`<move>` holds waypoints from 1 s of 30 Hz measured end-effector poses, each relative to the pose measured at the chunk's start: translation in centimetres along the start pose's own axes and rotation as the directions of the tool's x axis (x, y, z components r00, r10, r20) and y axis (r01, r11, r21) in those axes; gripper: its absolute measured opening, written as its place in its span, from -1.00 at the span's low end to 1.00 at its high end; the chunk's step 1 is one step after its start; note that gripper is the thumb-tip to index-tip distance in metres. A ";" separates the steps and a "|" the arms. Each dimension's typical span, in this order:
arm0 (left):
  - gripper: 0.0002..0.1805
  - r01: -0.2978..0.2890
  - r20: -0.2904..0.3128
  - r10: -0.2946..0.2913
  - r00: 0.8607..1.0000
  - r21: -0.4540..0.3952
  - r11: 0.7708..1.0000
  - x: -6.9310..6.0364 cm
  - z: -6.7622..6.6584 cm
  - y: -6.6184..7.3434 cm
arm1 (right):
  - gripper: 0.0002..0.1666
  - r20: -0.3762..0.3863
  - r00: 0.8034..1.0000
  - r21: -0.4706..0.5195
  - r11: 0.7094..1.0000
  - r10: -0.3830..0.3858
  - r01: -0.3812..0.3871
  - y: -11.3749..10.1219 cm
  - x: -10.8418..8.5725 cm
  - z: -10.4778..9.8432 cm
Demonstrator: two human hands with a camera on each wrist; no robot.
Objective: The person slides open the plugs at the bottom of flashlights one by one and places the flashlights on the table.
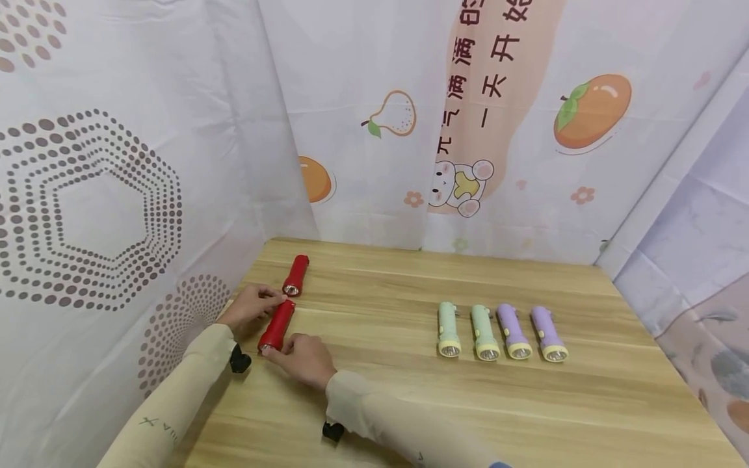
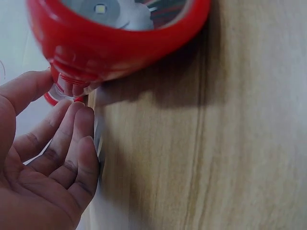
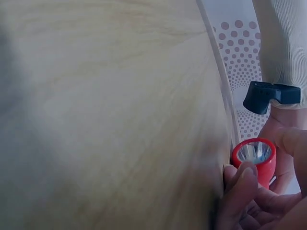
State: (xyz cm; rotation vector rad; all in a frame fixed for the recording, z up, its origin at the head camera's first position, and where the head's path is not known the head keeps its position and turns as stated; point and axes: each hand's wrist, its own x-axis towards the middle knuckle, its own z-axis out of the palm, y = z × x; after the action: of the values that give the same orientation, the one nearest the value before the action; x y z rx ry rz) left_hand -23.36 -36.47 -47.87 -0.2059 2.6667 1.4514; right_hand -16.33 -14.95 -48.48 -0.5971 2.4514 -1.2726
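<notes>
Two red flashlights lie end to end at the table's left. My left hand [image 1: 251, 307] pinches between thumb and fingertips at the meeting ends of the near red flashlight [image 1: 277, 325] and the far red flashlight [image 1: 296, 274]. Around the near one's lens end, my right hand [image 1: 307, 359] has its thumb and fingers. That lens looms large in the left wrist view, where the left fingertips [image 2: 85, 117] sit beyond it. In the right wrist view the red head [image 3: 259, 155] shows beside the right fingers [image 3: 240, 187].
Two green flashlights [image 1: 448, 328] [image 1: 484, 331] and two purple flashlights [image 1: 513, 330] [image 1: 548, 333] lie in a row on the wooden table [image 1: 386, 390], lenses toward me. Printed curtains [image 1: 351, 130] hang behind the table and along its sides.
</notes>
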 end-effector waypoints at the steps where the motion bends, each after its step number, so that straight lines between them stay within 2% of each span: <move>1: -0.56 0.002 -0.002 -0.002 1.000 -0.005 1.000 -0.1 0.0 0.1 | -0.48 -0.005 1.000 -0.003 1.000 0.002 -0.002 -0.1 0.0 0.1; 12: -0.56 0.006 -0.025 -0.007 1.000 -0.010 1.000 -0.2 0.2 0.1 | -0.36 -0.068 0.997 -0.065 0.997 0.046 -0.051 -0.8 0.6 0.7; 22: -0.55 0.034 -0.015 -0.034 0.999 -0.033 0.999 -0.1 0.4 0.1 | -0.34 -0.050 0.992 -0.028 0.993 0.113 -0.115 -1.1 1.2 0.3; 28: -0.54 0.031 0.001 -0.031 1.000 -0.055 0.998 -0.3 0.5 0.3 | -0.35 -0.043 0.993 -0.035 0.993 0.112 -0.113 -1.2 1.5 0.4; 30: -0.54 0.030 0.022 -0.029 0.999 -0.058 0.998 -0.5 0.4 0.4 | -0.36 -0.037 0.993 -0.028 0.993 0.111 -0.112 -1.2 1.6 0.5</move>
State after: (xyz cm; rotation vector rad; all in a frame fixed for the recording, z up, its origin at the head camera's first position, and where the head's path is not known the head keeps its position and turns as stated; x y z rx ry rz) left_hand -22.92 -35.83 -47.65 -0.2320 2.5954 1.5152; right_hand -17.22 -16.68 -47.88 -0.4418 2.4985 -1.2150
